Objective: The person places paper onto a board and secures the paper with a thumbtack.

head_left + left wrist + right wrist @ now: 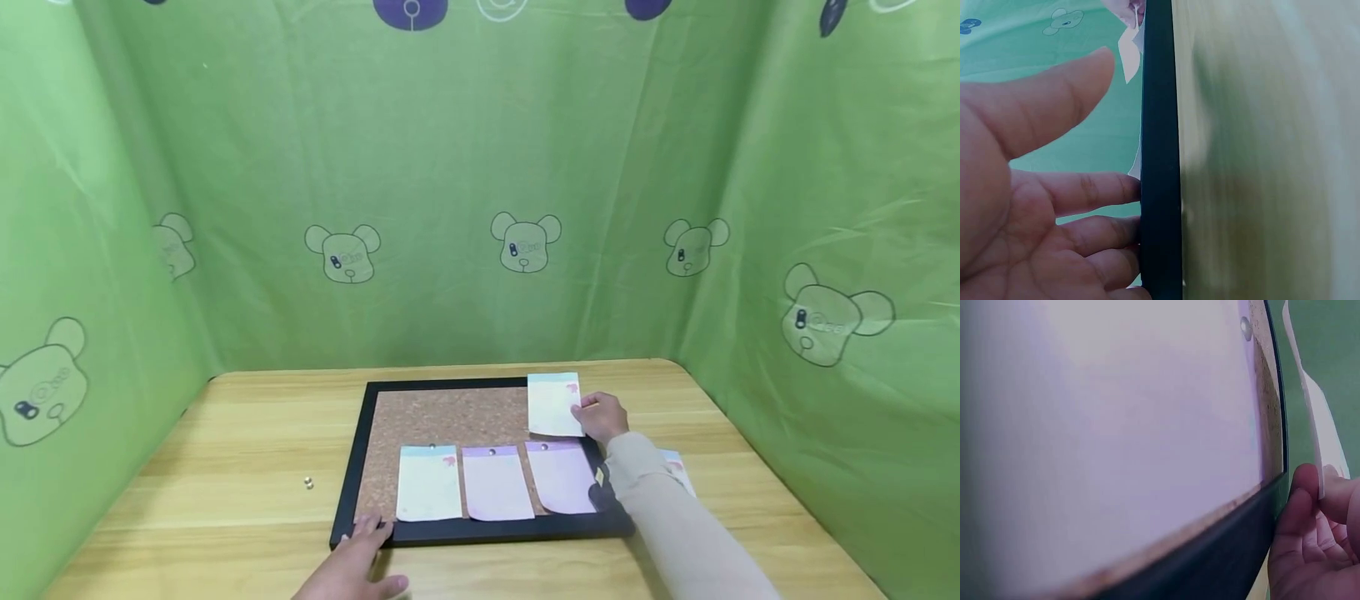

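Note:
A cork board [450, 417] in a black frame lies on the wooden table. Along its lower half, a white note sheet [428, 485] and two lilac note sheets [498, 487] are each pinned at the top with a round silver pushpin [492, 452]. My right hand [604, 417] pinches another white note sheet [553, 406] by its right edge, over the board's upper right corner; in the right wrist view this sheet [1325, 425] stands raised off the cork. My left hand [356, 560] rests its fingertips on the frame's lower left corner, thumb held apart.
Two small silver pushpins [308, 482] lie on the table left of the board. Part of another paper sheet [677, 468] shows on the right, partly covered by my sleeve. Green curtains [450, 167] with bear prints enclose the table at the back and sides.

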Motion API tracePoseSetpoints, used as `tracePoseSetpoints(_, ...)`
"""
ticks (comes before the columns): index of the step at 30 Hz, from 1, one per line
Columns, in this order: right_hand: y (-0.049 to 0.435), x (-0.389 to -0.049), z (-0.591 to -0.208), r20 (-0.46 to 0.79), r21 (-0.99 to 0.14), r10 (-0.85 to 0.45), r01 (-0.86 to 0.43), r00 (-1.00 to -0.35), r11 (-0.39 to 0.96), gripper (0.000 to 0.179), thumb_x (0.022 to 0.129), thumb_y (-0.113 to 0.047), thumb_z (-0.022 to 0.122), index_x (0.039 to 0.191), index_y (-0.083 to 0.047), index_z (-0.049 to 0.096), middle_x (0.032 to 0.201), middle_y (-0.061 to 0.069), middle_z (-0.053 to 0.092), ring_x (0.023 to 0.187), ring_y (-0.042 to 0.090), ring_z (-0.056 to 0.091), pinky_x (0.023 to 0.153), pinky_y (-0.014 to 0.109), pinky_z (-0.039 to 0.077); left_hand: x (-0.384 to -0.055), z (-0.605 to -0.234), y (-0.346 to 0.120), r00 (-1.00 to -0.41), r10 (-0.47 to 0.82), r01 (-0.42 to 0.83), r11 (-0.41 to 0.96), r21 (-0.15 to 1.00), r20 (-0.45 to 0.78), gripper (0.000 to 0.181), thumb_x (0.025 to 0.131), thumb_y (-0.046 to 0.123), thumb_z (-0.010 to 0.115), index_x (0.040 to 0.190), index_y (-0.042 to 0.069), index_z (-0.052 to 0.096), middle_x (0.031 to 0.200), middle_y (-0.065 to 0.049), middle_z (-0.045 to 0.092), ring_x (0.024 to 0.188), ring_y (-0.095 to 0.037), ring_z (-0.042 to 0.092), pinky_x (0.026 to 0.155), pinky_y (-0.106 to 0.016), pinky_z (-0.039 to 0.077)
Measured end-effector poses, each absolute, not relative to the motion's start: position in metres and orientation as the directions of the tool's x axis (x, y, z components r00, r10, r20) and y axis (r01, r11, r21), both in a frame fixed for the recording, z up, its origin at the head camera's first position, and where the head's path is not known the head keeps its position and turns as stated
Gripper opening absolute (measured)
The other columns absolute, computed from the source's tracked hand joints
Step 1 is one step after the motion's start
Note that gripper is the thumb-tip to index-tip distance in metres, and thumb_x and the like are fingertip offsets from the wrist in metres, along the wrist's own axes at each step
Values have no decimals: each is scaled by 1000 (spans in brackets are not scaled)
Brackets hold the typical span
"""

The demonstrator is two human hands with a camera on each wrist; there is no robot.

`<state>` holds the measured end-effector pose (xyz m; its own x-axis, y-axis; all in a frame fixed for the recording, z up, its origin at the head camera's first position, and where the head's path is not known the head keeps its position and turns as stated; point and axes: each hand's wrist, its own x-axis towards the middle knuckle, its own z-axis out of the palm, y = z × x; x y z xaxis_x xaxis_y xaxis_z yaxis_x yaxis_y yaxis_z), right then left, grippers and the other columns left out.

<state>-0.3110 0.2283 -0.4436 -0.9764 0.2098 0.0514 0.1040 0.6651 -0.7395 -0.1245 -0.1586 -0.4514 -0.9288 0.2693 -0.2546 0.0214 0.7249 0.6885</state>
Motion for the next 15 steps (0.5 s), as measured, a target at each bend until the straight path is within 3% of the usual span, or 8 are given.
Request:
tracePoseSetpoints(10, 224, -320, -449, 40, -687, 196, 115, -980, 717, 21, 88, -20, 68, 90, -1, 62, 84, 13, 64, 82, 31, 58, 74, 41, 47, -123, -452, -158, -925, 275, 16, 718, 696, -263, 78, 81, 30, 79, 138, -10, 44, 148, -38, 24, 137, -56, 14, 106, -70, 12)
tracePoseSetpoints(15, 223, -326, -446, 34, -665, 171, 106, -985, 739, 21, 89, -23, 68, 88, -2, 63, 80, 9, 64, 81, 30, 58, 77, 42, 48, -123, -450, -158, -929, 253, -3, 724, 690, -270, 79, 81, 31, 78, 140, -7, 44, 149, -35, 24, 138, -54, 14, 105, -71, 12)
